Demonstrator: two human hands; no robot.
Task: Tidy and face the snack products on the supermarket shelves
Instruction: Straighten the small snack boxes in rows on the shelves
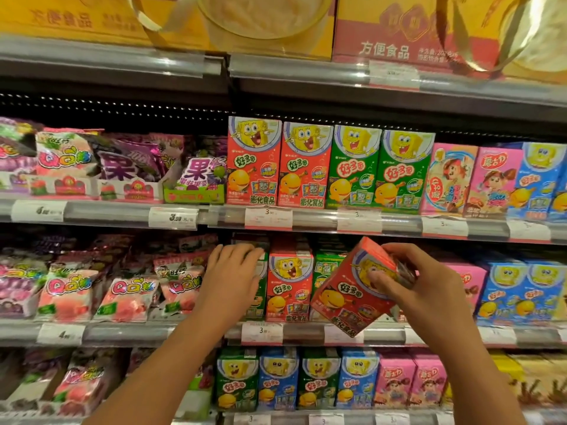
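Note:
My right hand (pixel 411 280) grips a red cartoon snack box (pixel 346 299), tilted to the left in front of the middle shelf. My left hand (pixel 233 271) lies over the top front of a green snack box (pixel 260 289) at the left end of that shelf's box row, fingers curled on its upper edge. Between the two hands a red box (pixel 290 286) stands upright facing out. Behind the tilted box part of another green box (pixel 326 265) shows.
The upper shelf carries two red (pixel 253 162) and two green boxes (pixel 380 170), then pink and blue ones. Pink candy bags (pixel 70 289) fill the left side. Blue boxes (pixel 521 289) stand right of my hand. The lower shelf holds green, blue and pink boxes (pixel 319 381).

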